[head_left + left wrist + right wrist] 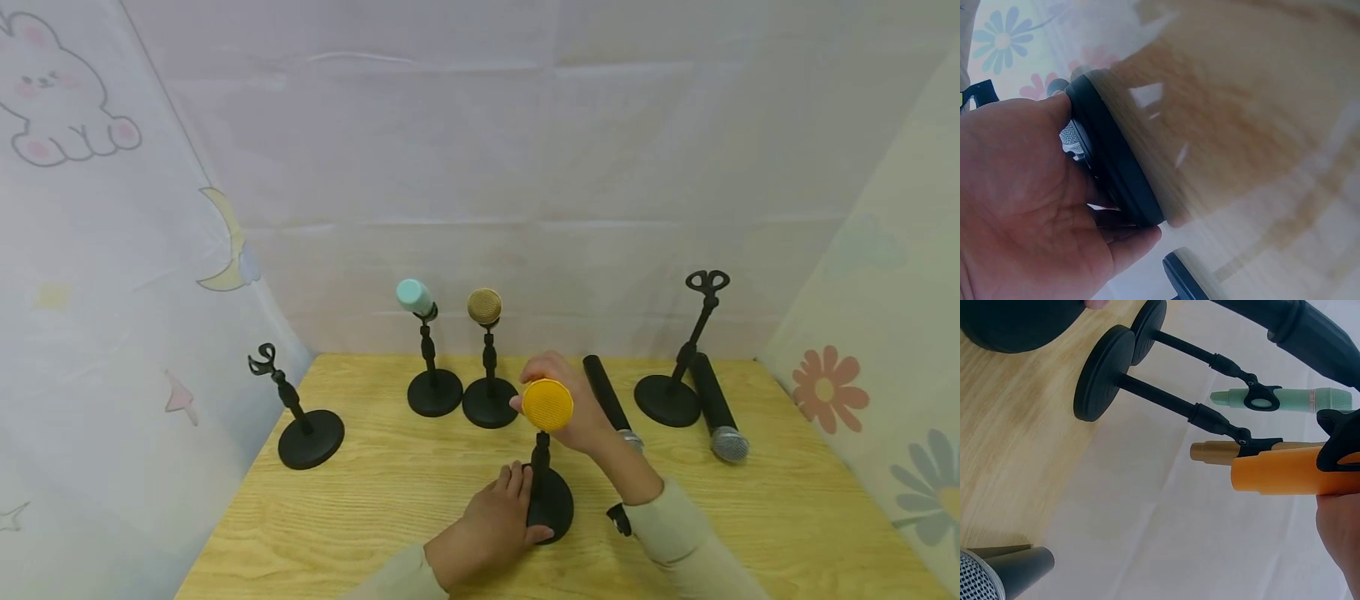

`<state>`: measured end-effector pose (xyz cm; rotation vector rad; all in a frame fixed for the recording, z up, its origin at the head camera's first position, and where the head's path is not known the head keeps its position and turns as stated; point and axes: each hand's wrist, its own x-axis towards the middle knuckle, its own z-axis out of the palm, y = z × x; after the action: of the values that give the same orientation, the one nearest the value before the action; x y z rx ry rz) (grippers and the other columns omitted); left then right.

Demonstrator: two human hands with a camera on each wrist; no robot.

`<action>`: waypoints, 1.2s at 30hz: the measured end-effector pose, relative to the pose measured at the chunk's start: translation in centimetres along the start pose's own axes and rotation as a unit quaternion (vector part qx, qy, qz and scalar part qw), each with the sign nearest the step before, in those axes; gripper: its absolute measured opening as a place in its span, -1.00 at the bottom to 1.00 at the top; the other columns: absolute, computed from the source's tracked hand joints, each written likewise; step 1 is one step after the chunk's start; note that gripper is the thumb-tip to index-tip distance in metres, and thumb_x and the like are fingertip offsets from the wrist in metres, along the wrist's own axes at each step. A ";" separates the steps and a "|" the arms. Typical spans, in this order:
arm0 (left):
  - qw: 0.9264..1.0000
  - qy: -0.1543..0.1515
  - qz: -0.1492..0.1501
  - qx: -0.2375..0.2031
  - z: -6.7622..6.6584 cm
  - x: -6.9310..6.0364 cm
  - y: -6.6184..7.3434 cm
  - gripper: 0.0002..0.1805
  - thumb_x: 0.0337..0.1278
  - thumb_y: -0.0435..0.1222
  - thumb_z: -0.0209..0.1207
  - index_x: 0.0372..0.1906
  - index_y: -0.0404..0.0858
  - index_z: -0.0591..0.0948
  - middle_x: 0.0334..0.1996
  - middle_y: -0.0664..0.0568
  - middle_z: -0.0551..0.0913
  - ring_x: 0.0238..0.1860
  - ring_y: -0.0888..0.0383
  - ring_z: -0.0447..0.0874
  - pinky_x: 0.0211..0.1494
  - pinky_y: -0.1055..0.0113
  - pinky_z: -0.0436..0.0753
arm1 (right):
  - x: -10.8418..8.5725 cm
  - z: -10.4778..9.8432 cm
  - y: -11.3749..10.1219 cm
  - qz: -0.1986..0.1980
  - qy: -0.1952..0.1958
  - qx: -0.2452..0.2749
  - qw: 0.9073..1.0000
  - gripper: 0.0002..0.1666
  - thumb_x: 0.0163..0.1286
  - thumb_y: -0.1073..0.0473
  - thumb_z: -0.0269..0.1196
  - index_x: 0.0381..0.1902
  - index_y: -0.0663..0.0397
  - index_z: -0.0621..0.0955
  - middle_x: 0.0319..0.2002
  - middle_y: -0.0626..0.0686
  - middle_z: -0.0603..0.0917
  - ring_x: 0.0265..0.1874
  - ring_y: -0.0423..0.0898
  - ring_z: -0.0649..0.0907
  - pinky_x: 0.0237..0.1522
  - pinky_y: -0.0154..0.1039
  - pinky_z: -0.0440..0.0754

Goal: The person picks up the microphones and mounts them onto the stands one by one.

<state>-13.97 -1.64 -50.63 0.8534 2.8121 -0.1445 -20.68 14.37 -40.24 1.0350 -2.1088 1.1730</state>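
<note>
Close by on the table (375, 508), we are holding the black base (558, 510) by its rim with our left hand (491, 518). Above, our right hand (583, 414) is gripping the orange microphone (547, 405) in its clip (1337, 436); we are judging it light, rigid, best held by the barrel (1272, 475).

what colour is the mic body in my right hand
Orange; the mic body shows best in the right wrist view.

Yellow wood-grain counter (390, 500), left stand (311, 440), second stand (435, 395) and third stand (490, 408) near each other, front stand (553, 504), right stand (667, 403), black microphone (715, 402) lying beside it, another microphone (606, 392) farther left, small black piece (619, 519)
</note>
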 end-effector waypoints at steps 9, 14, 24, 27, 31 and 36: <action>1.000 -0.002 -0.007 0.008 0.6 0.3 -0.1 -0.01 0.33 0.43 -0.24 0.61 -0.15 0.16 0.57 -0.03 0.19 0.54 0.08 0.21 0.41 0.31 0.44 | -0.7 0.9 -0.3 0.024 0.049 -0.007 0.998 -0.52 0.10 0.42 0.49 -0.06 0.08 0.56 -0.15 -0.02 0.59 -0.21 -0.14 0.57 -0.06 -0.25 0.61; 1.000 0.003 -0.004 0.009 0.6 0.3 -0.1 0.00 0.32 0.43 -0.23 0.61 -0.16 0.16 0.57 -0.03 0.20 0.53 0.08 0.23 0.40 0.31 0.46 | -1.2 1.6 -0.5 0.077 0.078 0.032 0.993 -0.52 0.14 0.46 0.46 -0.02 0.11 0.54 -0.13 0.01 0.61 -0.17 -0.14 0.61 0.03 -0.36 0.58; 1.000 -0.003 -0.006 0.027 0.2 0.3 0.0 0.00 0.31 0.44 -0.25 0.61 -0.14 0.17 0.57 0.00 0.20 0.53 0.10 0.23 0.40 0.33 0.45 | -1.8 2.3 -0.8 0.147 0.073 0.022 0.986 -0.39 0.05 0.36 0.56 0.03 0.08 0.52 -0.03 -0.01 0.59 -0.03 -0.09 0.61 0.10 -0.16 0.61; 0.999 -0.009 -0.009 0.030 0.2 0.4 0.0 0.00 0.30 0.45 -0.25 0.61 -0.12 0.16 0.57 0.02 0.19 0.53 0.11 0.23 0.40 0.33 0.45 | -1.9 2.6 -0.8 0.139 0.084 0.048 0.986 -0.37 0.04 0.39 0.56 0.03 0.12 0.51 -0.02 0.04 0.58 -0.04 -0.11 0.59 0.10 -0.24 0.57; 0.999 -0.009 -0.010 0.032 0.0 0.3 0.1 0.00 0.30 0.45 -0.24 0.61 -0.12 0.17 0.57 0.02 0.19 0.53 0.12 0.23 0.39 0.34 0.46 | -1.7 3.0 -1.1 0.119 0.112 0.070 0.984 -0.42 0.03 0.51 0.50 0.00 0.27 0.50 -0.08 0.16 0.58 -0.06 -0.14 0.57 0.12 -0.40 0.51; 0.999 -0.005 -0.008 0.037 -0.6 0.1 0.3 -0.02 0.31 0.44 -0.21 0.61 -0.12 0.18 0.56 0.02 0.21 0.52 0.12 0.25 0.38 0.35 0.47 | -1.2 3.1 -2.5 0.104 0.141 0.080 0.981 -0.51 0.03 0.61 0.41 -0.08 0.39 0.49 -0.18 0.21 0.57 -0.15 -0.16 0.59 0.05 -0.48 0.50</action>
<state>-14.00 -1.27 -50.12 0.8427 2.8208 -0.2560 -18.17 11.24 -41.46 0.6755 -1.9555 1.5160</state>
